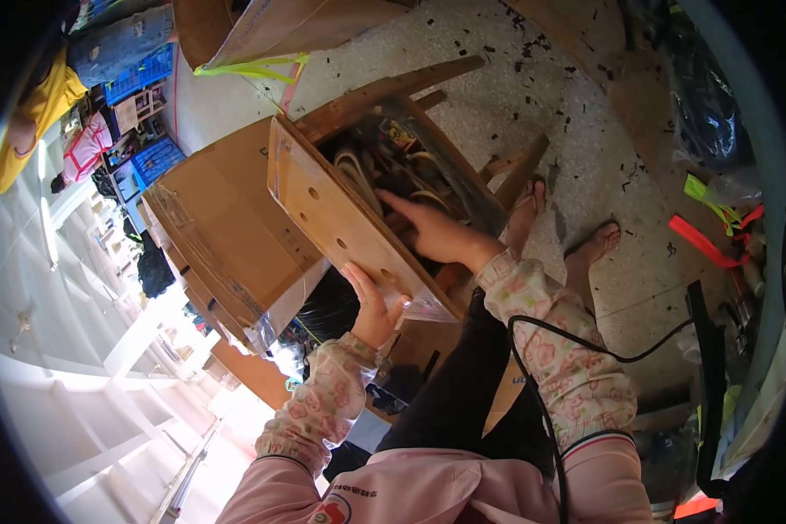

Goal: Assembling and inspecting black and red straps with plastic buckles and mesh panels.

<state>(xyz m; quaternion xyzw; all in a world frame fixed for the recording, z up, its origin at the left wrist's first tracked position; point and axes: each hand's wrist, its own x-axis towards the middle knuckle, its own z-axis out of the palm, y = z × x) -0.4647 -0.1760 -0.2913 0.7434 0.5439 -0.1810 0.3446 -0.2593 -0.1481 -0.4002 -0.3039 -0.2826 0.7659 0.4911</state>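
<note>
A wooden stool (pixel 323 214) lies tipped over in front of me, its seat board with a row of round holes turned to the left. Clear film wraps the board's lower end. My left hand (pixel 374 307) is against the face of this board, fingers stretched and thumb apart. My right hand (pixel 432 229) reaches into the hollow between the stool's legs, index finger extended along the inside of the board; its other fingers are partly hidden. Dark bundled items and pale looped strips (pixel 424 179) fill that hollow. What the right fingertips touch I cannot make out.
A large cardboard box (pixel 227 201) stands beside the stool on the left, another (pixel 279 31) beyond it. A black cable (pixel 620 356) crosses my right forearm. Dark scraps litter the floor (pixel 463 44). Plastic-wrapped goods (pixel 707 96) are at the right. Another person in yellow (pixel 48 109) is far left.
</note>
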